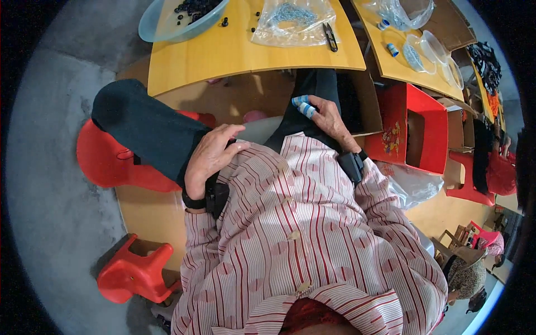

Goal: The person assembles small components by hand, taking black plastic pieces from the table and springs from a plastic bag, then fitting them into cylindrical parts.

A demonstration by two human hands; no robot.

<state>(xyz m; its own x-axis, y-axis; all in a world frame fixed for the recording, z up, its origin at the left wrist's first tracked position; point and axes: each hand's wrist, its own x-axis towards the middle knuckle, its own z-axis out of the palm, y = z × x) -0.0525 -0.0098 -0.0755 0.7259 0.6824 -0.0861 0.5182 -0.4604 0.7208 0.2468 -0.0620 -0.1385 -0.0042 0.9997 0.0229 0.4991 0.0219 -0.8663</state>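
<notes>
My left hand point(212, 156) rests at the top of my left thigh, against the hem of my striped shirt. Its fingers lie loosely stretched, a little apart, with nothing in them. On my dark right trouser leg point(317, 84) lies my right hand point(334, 123), also holding nothing that I can see. Blue and white tape point(305, 107) wraps its thumb and forefinger, which point left; the other fingers are partly hidden. Both hands are below the table edge. Black thread snips point(330, 37) lie on the yellow table point(223, 64) in front, beside a clear plastic bag point(268, 34) of small pale-blue pieces.
A translucent blue basin point(146, 28) with black parts stands at the table's far left. Red stools point(128, 273) are at my left. Right of me are a red box point(430, 134), a cardboard box point(365, 106) and another yellow table point(385, 70). People sit farther right.
</notes>
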